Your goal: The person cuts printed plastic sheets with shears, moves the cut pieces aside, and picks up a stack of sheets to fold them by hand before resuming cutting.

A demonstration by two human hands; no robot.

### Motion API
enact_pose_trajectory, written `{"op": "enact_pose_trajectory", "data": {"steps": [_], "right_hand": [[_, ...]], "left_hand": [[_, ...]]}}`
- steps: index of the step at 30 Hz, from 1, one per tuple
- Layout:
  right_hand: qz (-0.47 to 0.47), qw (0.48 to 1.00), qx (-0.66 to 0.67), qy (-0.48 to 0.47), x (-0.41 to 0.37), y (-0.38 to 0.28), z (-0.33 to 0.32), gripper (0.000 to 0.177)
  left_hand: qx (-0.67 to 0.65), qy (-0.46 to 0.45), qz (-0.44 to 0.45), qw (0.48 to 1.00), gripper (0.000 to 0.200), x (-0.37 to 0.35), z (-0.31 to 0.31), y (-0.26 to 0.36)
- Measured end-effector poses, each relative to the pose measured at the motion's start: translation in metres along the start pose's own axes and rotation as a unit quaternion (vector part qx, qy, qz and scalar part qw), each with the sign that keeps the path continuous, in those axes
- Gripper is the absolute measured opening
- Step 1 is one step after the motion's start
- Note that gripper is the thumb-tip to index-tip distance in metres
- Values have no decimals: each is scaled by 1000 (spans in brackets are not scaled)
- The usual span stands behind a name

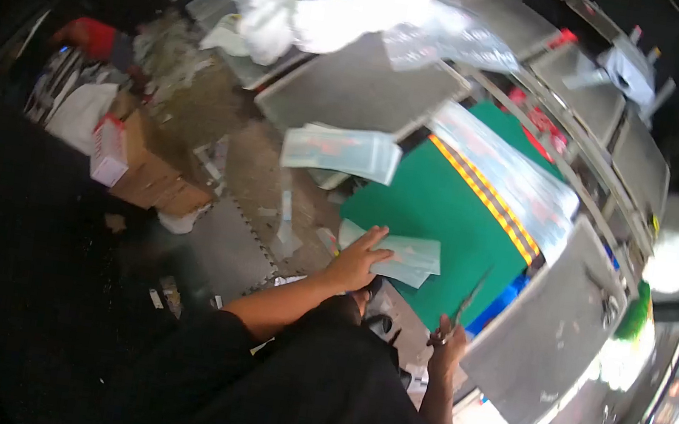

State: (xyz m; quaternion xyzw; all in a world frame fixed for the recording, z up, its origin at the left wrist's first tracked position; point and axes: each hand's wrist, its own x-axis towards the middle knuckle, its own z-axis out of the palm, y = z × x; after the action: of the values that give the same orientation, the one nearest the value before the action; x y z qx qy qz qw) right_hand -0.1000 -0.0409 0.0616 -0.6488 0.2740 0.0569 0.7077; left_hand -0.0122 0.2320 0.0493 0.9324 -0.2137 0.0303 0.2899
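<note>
My left hand [361, 259] lies with its fingers spread on a small stack of pale, translucent printed sheets [412, 260] at the near left edge of the green work surface [450, 218]. In my right hand [446, 339], at the near edge of that surface, is a pair of scissors [470, 302] with its blades pointing up and away. Another stack of pale printed sheets [343, 152] sits beyond my left hand. Further pale sheets [507, 174] lie along the far side of the green surface, beside a yellow and orange checkered strip [487, 199].
Grey tables [364, 87] stand beyond and to the right [551, 334]. White plastic bags [272, 6] are piled at the back. Cardboard boxes [144, 165] stand on the floor at left, and a person in red [92, 38] is at the far left.
</note>
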Motion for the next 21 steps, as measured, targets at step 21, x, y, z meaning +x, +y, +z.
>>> {"op": "enact_pose_trajectory", "data": {"steps": [21], "right_hand": [[-83, 988, -52, -116, 42, -31, 98, 31]], "left_hand": [[-633, 526, -192, 534, 26, -66, -211, -129]]}}
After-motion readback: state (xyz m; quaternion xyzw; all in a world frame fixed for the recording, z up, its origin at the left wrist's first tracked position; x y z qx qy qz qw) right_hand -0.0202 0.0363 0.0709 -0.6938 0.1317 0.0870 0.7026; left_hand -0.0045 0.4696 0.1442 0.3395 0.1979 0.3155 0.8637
